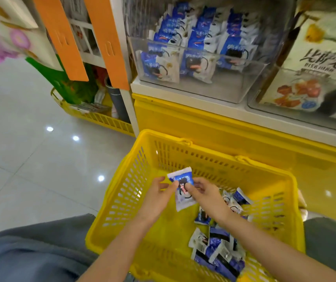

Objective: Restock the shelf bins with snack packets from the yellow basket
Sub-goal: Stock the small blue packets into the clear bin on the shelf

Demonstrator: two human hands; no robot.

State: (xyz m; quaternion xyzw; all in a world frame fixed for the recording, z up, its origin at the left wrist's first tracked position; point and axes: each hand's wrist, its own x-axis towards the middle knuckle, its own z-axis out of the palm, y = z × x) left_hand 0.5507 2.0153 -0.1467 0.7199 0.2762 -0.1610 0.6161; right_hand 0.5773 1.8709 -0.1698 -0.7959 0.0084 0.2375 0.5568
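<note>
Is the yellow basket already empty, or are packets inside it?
Not empty: several packets lie inside the yellow basket; the left hand and right hand pinch another packet.

Illumination was bright, even and overhead. Three small white specular spots on the glossy pale tiled floor indicated ceiling lamps. The clear plastic shelf bin showed soft glare on its front wall. Shadows were faint. The blue-and-white snack packet near centre was fairly sharp; the pink-printed packaging at upper left was smeared. Wide-angle distortion tilted the flat orange strips towards the frame edge.
</note>
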